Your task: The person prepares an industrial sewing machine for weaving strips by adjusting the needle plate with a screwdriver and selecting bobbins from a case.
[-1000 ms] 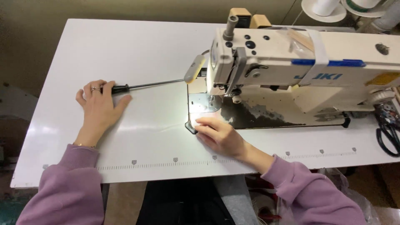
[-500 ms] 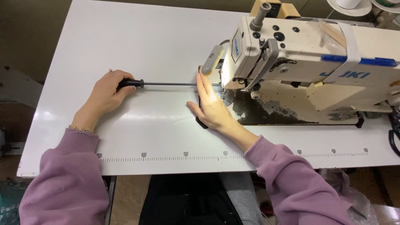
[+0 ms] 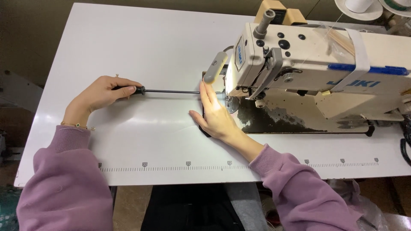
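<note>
My left hand (image 3: 99,95) grips the black handle of a long screwdriver (image 3: 171,91), whose thin shaft runs right toward the head of a cream industrial sewing machine (image 3: 308,64). My right hand (image 3: 216,116) stands on edge with fingers straight, against the left side of the machine bed by the needle area; the screwdriver's tip is hidden behind its fingers. Under that palm a small dark piece shows at the bed's edge. Both arms wear mauve sleeves.
The white table (image 3: 141,47) has a ruler strip (image 3: 188,165) printed along its front edge. Thread cones (image 3: 358,6) stand at the back right. A dark cable (image 3: 406,143) lies at the far right edge. The machine bed (image 3: 295,122) is dark and worn.
My left hand has carried the screwdriver rightward until its tip reaches the machine head. My right hand has turned from lying flat on the bed to standing on edge beside the shaft.
</note>
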